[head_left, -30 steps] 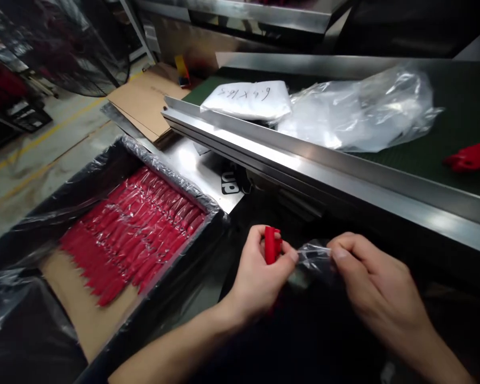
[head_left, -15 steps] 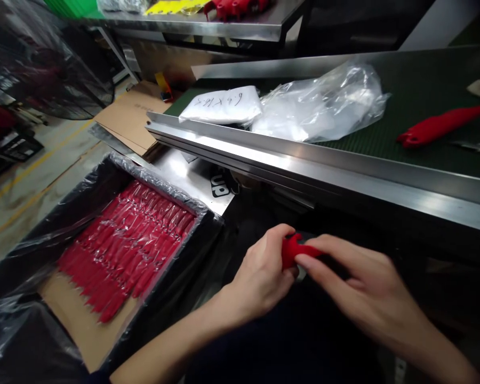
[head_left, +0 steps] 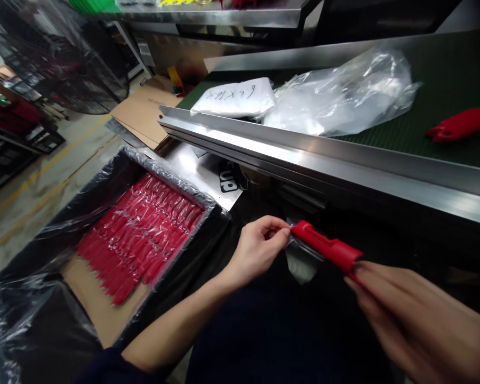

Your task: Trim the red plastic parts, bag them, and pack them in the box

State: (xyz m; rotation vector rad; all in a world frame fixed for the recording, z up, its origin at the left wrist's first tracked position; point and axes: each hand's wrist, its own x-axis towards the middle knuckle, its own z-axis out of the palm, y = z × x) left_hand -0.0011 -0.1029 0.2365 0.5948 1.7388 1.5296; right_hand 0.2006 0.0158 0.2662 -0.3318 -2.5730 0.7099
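A long red plastic part (head_left: 326, 245) with a hollow, trough-like body lies slantwise in front of me. My right hand (head_left: 400, 298), partly blurred, grips its near right end. The part's far left end reaches the fingertips of my left hand (head_left: 262, 245). Thumb and forefinger of that hand are pinched on a small clear plastic bag (head_left: 302, 265), which hangs below the red part. Whether the part's tip is inside the bag I cannot tell. Another red part (head_left: 464, 124) rests on the green conveyor belt (head_left: 436, 88) at the right.
At the left stands a box lined with black plastic (head_left: 176, 266), holding rows of bagged red parts (head_left: 140, 234) on cardboard. The belt's metal rail (head_left: 304, 154) runs across ahead of me. A white packet with handwriting (head_left: 236, 98) and loose clear bags (head_left: 344, 98) lie behind it.
My right hand has moved right and down with the red part, exposing its length. My left hand has shifted slightly left, from the part to the clear bag. The view has turned a little.
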